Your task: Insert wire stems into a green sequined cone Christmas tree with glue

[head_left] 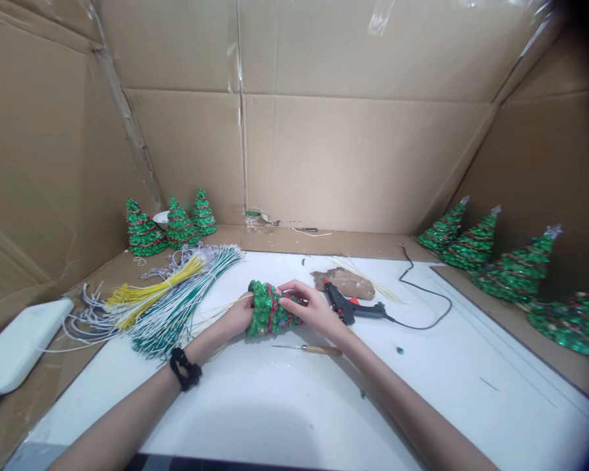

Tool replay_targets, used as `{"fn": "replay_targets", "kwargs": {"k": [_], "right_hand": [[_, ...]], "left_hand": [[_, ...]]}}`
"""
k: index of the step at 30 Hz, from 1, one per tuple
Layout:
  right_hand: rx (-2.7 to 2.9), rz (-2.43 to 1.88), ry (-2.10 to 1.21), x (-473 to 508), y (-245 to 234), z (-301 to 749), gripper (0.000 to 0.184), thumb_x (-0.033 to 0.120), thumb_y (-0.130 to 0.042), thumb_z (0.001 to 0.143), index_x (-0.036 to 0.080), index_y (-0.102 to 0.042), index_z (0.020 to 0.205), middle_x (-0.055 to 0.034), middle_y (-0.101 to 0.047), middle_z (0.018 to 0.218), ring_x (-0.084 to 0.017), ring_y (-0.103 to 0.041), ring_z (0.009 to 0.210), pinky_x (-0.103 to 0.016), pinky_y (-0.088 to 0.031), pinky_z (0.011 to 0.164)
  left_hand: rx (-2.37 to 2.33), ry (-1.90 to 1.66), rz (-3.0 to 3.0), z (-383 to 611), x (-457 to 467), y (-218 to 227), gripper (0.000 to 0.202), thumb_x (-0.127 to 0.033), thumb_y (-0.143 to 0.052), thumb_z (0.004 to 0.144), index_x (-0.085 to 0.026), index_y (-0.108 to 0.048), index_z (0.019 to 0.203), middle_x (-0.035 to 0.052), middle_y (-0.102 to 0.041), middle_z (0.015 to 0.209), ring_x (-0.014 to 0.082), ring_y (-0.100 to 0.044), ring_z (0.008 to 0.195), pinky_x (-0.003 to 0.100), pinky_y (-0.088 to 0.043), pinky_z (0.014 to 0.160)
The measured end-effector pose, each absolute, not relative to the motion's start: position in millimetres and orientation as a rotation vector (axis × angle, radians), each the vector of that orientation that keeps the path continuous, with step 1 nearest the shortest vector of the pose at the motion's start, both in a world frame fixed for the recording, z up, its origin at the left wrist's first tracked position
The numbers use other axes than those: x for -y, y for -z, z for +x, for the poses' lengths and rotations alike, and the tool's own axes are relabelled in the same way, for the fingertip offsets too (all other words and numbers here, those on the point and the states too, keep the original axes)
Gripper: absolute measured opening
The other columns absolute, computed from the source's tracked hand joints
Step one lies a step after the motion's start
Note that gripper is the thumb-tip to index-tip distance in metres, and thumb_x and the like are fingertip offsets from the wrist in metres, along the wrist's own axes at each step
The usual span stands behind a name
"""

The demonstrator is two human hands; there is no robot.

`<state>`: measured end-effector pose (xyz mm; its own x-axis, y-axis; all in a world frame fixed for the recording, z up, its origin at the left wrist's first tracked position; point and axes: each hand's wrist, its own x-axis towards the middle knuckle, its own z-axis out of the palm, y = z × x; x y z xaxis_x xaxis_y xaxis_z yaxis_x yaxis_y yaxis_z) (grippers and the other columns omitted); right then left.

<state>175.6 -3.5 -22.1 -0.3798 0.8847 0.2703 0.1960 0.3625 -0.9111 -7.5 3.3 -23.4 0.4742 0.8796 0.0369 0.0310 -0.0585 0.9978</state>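
A small green sequin tree (267,309) with red bands lies on its side over the white table (285,405). My left hand (235,318) is closed around its wide base, and thin pale sticks poke out leftward from there. My right hand (309,307) grips the narrower end, fingers curled over the top. A dark band sits on my left wrist (185,368).
Bundles of yellow, green and white wires (171,294) lie at left. A black glue gun (351,306) with its cord, a wooden-handled awl (314,349) and a brown lump (346,281) lie at right. Finished trees stand back left (169,226) and along the right (495,258). Cardboard walls surround the table.
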Motion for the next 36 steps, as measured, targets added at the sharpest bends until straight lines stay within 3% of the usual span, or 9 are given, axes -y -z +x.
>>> {"fn": "replay_targets", "kwargs": {"k": [16, 25, 36], "right_hand": [[1.822, -0.961, -0.958, 9.8, 17.2, 173.0, 0.02, 0.037, -0.055, 0.085, 0.021, -0.06, 0.096, -0.0037, -0.062, 0.097, -0.018, -0.056, 0.088, -0.028, -0.045, 0.076], [1.825, -0.997, -0.965, 10.0, 18.7, 171.9, 0.026, 0.042, -0.048, 0.089, 0.02, -0.06, 0.099, -0.0043, -0.063, 0.097, -0.018, -0.057, 0.089, -0.028, -0.044, 0.075], [1.802, -0.992, -0.995, 10.7, 16.5, 171.1, 0.023, 0.041, -0.055, 0.085, 0.02, -0.059, 0.095, -0.0035, -0.062, 0.094, -0.017, -0.057, 0.087, -0.027, -0.044, 0.074]], "left_hand": [[-0.815, -0.888, 1.572, -10.3, -5.5, 21.0, 0.024, -0.034, -0.064, 0.069, -0.012, -0.071, 0.076, 0.0042, -0.068, 0.07, 0.0173, -0.057, 0.067, 0.026, -0.047, 0.065], [-0.822, -0.856, 1.541, -11.1, -6.2, 23.5, 0.023, -0.031, -0.061, 0.073, -0.012, -0.071, 0.081, 0.0045, -0.069, 0.069, 0.0169, -0.058, 0.063, 0.026, -0.047, 0.061], [-0.804, -0.864, 1.56, -10.8, -5.3, 19.5, 0.027, -0.035, -0.062, 0.072, -0.012, -0.071, 0.081, 0.0053, -0.069, 0.071, 0.0184, -0.059, 0.066, 0.027, -0.046, 0.064]]}}
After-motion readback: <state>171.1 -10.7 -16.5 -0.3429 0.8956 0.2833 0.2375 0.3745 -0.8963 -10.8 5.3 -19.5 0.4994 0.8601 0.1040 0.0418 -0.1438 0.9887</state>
